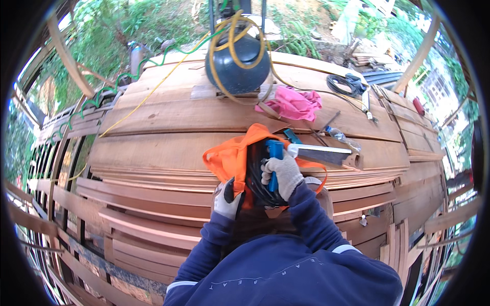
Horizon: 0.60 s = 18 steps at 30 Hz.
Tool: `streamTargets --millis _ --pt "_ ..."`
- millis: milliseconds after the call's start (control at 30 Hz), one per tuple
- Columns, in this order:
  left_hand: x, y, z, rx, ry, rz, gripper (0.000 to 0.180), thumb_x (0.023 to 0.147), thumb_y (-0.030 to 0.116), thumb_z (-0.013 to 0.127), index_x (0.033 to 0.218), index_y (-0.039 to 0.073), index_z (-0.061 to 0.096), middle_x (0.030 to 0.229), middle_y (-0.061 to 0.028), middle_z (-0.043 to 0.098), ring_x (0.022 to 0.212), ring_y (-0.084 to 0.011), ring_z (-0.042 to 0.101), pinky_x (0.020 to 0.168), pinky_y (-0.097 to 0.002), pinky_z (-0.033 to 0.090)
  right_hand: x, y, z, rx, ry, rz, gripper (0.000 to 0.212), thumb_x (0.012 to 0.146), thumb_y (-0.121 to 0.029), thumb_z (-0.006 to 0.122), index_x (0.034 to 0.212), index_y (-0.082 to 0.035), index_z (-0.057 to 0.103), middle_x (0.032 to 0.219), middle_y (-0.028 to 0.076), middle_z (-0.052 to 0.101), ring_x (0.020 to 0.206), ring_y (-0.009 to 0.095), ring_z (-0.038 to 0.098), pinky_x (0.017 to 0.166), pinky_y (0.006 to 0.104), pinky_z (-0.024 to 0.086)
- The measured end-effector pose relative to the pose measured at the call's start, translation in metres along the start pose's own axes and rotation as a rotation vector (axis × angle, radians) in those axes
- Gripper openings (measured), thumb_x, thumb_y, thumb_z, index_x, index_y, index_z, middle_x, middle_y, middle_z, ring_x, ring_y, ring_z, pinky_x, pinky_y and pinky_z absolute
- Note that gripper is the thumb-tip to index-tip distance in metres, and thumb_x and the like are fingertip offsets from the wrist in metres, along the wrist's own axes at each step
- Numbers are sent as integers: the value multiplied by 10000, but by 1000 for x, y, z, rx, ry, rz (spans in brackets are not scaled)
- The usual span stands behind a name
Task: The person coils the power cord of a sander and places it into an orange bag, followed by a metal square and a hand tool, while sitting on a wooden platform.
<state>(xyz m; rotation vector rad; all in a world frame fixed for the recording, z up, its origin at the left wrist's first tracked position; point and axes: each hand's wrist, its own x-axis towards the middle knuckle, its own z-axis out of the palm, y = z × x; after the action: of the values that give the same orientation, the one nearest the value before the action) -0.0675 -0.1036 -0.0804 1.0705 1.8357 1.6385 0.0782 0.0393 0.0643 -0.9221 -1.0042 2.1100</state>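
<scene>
In the head view, the gloved right hand [284, 175] grasps a blue tool [275, 148] at the orange bag's [223, 157] open mouth, its long axis pointing away from the body. The left hand [227, 200], farther from the tool, grips the bag's near-left edge.

I hold a blue tool [274, 149] in my right hand [284, 177], its long body pointing away from me, over the bag's open side. The bag [223, 157] is orange, soft and crumpled, and my left hand [226, 201] grips its near left edge. Black cable [253, 179] lies bunched in the bag, left of the tool.
</scene>
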Motion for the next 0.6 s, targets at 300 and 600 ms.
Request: streamTargets --millis 300,600 --pt "-4 2 8 -154 -15 -33 493 863 41 710 1318 -54 548 1271 -185 623 1221 -259 573 1059 -355 415 1 4 -5 149 -9 45 180 806 15 542 949 -63 467 690 39 505 520 147 497 495 289 460" --pt "-5 -64 -31 -94 -152 -217 763 899 248 737 1478 -19 320 1308 -177 532 1175 -242 532 953 -384 478 41 36 15 161 184 -105 237 830 -41 580 1048 -95 503 686 42 540 510 163 536 451 316 437"
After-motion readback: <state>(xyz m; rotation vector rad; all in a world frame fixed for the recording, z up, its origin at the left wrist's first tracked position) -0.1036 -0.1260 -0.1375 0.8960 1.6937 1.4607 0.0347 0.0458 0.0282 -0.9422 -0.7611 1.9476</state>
